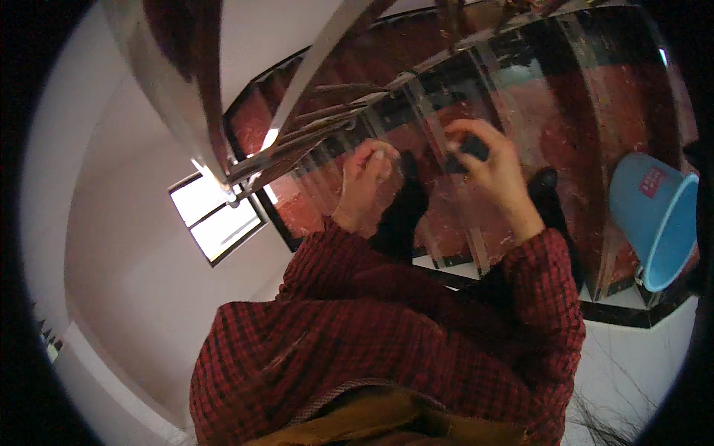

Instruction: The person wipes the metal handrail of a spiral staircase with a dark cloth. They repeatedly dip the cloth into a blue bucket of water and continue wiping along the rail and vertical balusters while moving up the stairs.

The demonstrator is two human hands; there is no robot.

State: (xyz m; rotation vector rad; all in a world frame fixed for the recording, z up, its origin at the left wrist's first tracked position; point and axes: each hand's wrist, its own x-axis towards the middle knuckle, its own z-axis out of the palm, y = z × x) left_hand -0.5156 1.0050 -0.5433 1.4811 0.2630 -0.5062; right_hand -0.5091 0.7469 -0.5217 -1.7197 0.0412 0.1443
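Note:
My right hand (499,164) is over the stair treads, with thumb and fingers curled around a small dark object (474,147). Blur hides what that object is. To its left, my left hand (365,170) is loosely closed, thumb against the fingers, and nothing shows in it. Both hands are apart from each other, above red, stone-like stair steps (535,128) with dark bands. A light-blue plastic bucket (641,206) with a red label stands on the steps at far right, its mouth facing towards me.
A shiny metal handrail (184,95) and balusters (312,72) run along the stairs' left side. My dark-clad feet, including the right shoe (544,181), are on the steps. A bright window (220,217) is set beside the pale wall (139,295) at left.

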